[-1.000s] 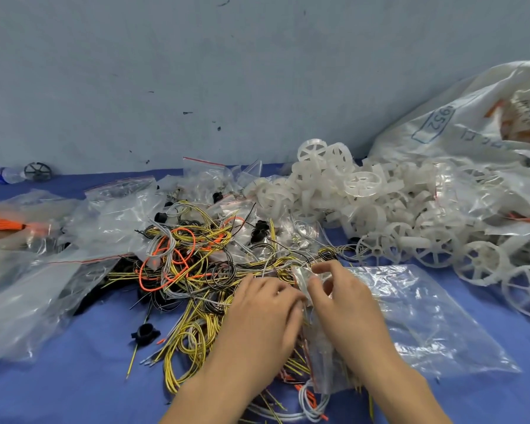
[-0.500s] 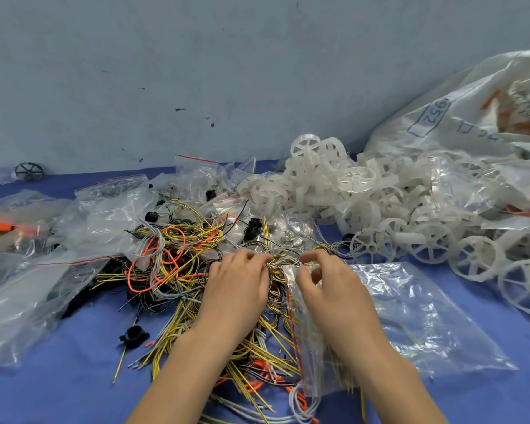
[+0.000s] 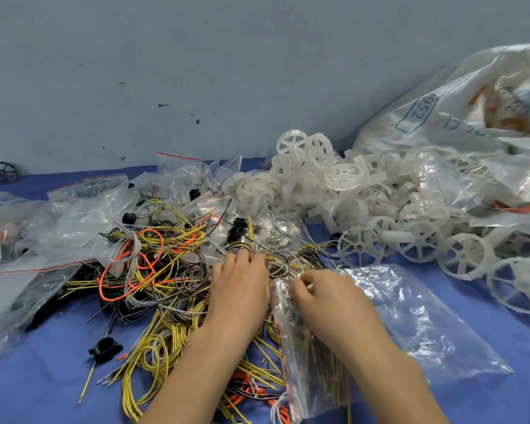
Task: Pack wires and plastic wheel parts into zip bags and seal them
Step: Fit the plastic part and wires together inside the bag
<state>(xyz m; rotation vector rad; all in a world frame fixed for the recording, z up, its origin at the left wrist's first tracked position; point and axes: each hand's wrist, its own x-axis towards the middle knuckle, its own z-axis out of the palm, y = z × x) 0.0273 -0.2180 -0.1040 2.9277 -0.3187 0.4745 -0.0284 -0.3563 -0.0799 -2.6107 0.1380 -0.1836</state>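
- Your right hand lies on the clear zip bag with a red seal strip near the front edge of the blue table surface; its curled fingers pinch the bag's mouth, and yellow wires show through the plastic beneath your wrist.
- Your left hand, just beside the right, rests palm down on the tangled pile of yellow, orange, grey and black wires; fingertips curl into the tangle, but a firm grasp cannot be told.
- A small black plastic cap sits left of the wires, toward the front.
- Crumpled clear zip bags lie along the left edge.
- The heap of white spoked plastic wheels fills the right half toward the back edge.
- A large white printed sack leans in the back right corner.
- One dark spoked wheel stands at the back left.
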